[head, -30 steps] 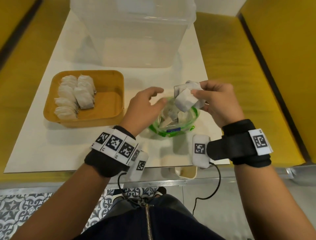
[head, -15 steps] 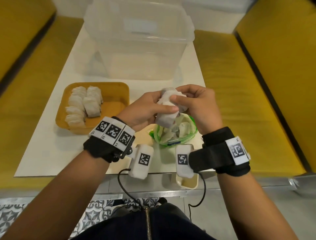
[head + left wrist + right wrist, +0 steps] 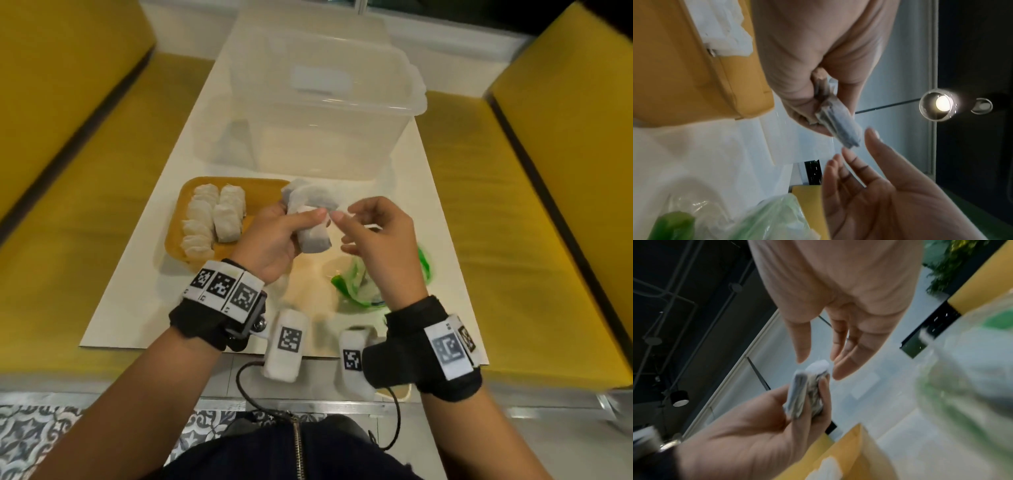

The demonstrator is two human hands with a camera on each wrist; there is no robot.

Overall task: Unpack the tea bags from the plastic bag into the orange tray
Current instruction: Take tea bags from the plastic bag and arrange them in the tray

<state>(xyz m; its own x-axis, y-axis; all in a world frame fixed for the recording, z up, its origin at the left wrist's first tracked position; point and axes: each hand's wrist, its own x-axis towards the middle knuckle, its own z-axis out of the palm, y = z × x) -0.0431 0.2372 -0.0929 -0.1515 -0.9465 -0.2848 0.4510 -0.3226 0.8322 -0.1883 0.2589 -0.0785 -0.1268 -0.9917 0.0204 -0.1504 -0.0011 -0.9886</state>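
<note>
My left hand (image 3: 274,240) grips a stack of tea bags (image 3: 310,219) above the mat, between the tray (image 3: 171,240) and the plastic bag (image 3: 363,284). My right hand (image 3: 373,233) hangs beside it, fingers loose, holding nothing. A clear bin (image 3: 322,113) stands behind; yellow cushions (image 3: 85,171) flank the mat.

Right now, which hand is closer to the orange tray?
Left. The left hand, gripping tea bags, hangs by the orange tray's right edge; the right hand is further right, above the plastic bag.
</note>
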